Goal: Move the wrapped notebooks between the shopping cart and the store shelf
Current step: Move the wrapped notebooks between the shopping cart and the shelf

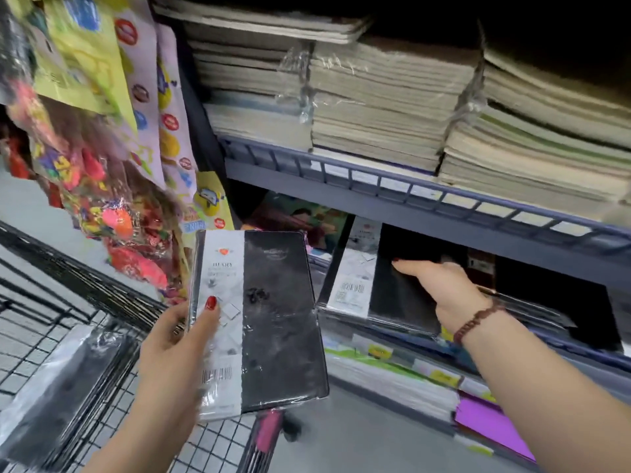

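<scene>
My left hand (177,349) grips a plastic-wrapped black-and-white notebook (273,322) by its left edge, thumb on the cover, holding it above the cart's corner. My right hand (440,288) reaches into the middle shelf, fingers flat on a wrapped black notebook (355,278) that lies tilted on the shelf's stack. Whether the right hand grips it or only touches it is unclear. More wrapped notebooks (58,397) lie in the black wire shopping cart (112,302) at lower left.
The grey-blue shelf rail (426,196) above carries tall wrapped stacks of exercise books (382,104). Colourful toy packets (102,138) hang at the left over the cart. Lower shelf holds more paper goods and a purple pad (491,425).
</scene>
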